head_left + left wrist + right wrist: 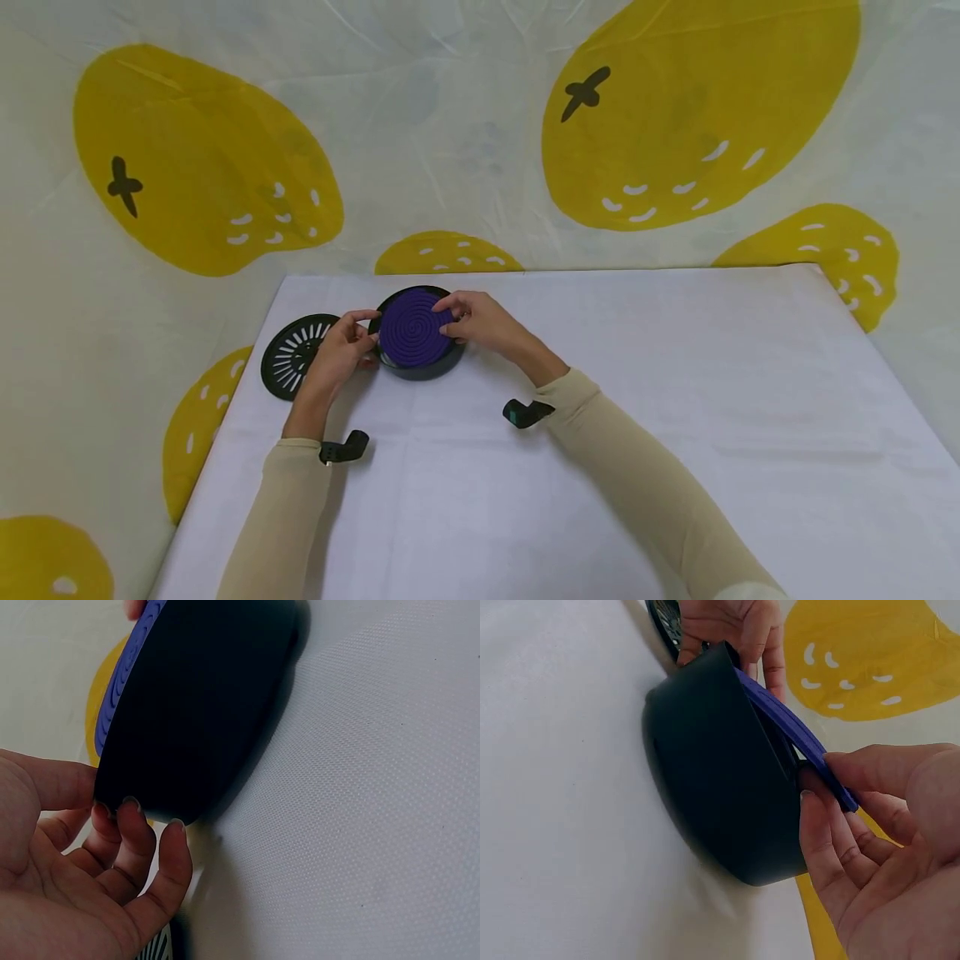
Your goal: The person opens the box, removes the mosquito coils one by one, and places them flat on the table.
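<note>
Right hand (pixel 483 321) pinches tilted purple spiral disc (pixel 414 329); left hand (pixel 339 352) grips black dish (pixel 422 372).

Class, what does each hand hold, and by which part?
Right hand: purple coil, by its raised edge. Left hand: black container, by its rim.

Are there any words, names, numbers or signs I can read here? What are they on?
None that can be read in any view.
The black dish and purple spiral mat show no writing.
The dark crosses on the yellow shapes look like drawings, not letters.
Marks mid-slotted disc: too small to tell.
</note>
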`<state>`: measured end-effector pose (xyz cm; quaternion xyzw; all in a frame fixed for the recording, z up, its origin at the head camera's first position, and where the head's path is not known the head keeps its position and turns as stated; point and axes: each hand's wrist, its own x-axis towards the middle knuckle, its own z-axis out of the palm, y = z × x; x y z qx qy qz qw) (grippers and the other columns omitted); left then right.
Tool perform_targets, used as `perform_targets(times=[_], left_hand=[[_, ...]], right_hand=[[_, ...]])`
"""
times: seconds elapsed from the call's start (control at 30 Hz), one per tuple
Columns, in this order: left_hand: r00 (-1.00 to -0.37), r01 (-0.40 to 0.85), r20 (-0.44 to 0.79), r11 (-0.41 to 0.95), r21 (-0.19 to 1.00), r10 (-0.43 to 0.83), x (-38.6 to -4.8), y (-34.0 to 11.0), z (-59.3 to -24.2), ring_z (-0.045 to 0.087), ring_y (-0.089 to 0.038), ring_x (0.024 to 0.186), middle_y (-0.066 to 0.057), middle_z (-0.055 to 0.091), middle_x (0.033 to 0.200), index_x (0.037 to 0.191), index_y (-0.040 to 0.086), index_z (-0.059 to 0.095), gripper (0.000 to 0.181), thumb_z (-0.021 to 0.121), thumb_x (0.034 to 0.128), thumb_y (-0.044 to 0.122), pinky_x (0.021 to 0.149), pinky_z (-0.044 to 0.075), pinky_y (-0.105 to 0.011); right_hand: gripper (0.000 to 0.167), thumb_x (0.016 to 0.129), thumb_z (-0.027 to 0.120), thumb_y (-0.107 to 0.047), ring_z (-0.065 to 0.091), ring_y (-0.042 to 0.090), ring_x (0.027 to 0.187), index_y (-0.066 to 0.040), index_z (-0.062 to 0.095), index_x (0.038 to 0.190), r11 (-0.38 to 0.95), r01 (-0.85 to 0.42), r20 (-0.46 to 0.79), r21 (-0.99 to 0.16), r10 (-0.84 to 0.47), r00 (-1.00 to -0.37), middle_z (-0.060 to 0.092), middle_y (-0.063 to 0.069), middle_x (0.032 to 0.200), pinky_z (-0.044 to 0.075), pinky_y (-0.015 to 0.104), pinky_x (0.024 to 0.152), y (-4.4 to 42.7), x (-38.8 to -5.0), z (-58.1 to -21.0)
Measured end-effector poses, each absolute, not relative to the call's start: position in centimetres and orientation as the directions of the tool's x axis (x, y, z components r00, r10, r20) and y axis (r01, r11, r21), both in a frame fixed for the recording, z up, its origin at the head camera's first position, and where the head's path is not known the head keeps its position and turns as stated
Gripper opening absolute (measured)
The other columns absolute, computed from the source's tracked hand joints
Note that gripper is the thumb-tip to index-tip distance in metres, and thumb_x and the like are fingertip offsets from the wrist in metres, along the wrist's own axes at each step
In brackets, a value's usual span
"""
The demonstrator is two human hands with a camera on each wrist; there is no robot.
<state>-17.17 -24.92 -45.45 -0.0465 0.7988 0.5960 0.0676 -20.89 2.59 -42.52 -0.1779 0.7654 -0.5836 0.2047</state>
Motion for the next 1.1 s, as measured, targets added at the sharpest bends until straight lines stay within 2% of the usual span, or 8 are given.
perform_targets(times=[0.3,0.5,0.87,1.1], left_hand=[[-0.986,-0.160,-0.168,0.292,0.943,0.002,-17.1,-24.9,-45.3,0.053,-0.015,0.072,-0.002,0.046,0.086,0.141,0.006,0.051,0.043,0.058,0.0993,0.000,0.064,0.058,-0.035],[-0.985,-0.164,-0.173,0.299,0.940,0.006,-17.1,-24.9,-45.2,0.053,-0.014,0.073,-0.002,0.046,0.087,0.143,0.004,0.049,0.044,0.058,0.0997,0.001,0.064,0.058,-0.035],[-0.983,-0.173,-0.181,0.308,0.936,-0.003,-17.1,-24.8,-45.0,0.053,-0.013,0.072,-0.002,0.046,0.088,0.143,0.006,0.050,0.044,0.058,0.0998,0.002,0.065,0.058,-0.034],[-0.980,-0.190,-0.199,0.273,0.943,0.005,-17.1,-24.8,-45.2,0.053,-0.014,0.073,-0.003,0.044,0.091,0.144,0.007,0.049,0.045,0.058,0.1000,0.001,0.068,0.059,-0.037]], right_hand=[[0.033,0.091,0.073,-0.003,0.056,0.015,0.074,-0.009,0.068,0.123,0.275,-0.081,-0.068,-0.958,-0.494,-0.867,0.056,0.005,0.096,0.052,0.028,0.070,2.5,-20.7,-43.1],[0.032,0.092,0.073,-0.005,0.052,0.014,0.075,-0.010,0.068,0.123,0.282,-0.087,-0.067,-0.956,-0.495,-0.867,0.055,0.004,0.097,0.050,0.025,0.069,2.6,-20.7,-43.2],[0.033,0.093,0.072,-0.006,0.050,0.013,0.074,-0.009,0.067,0.126,0.278,-0.100,-0.055,-0.955,-0.501,-0.864,0.054,0.006,0.101,0.047,0.024,0.067,2.8,-20.6,-43.2],[0.033,0.092,0.073,-0.006,0.045,0.012,0.072,-0.009,0.068,0.125,0.282,-0.127,-0.035,-0.951,-0.507,-0.861,0.053,0.004,0.100,0.040,0.023,0.062,2.7,-20.7,-43.6]])
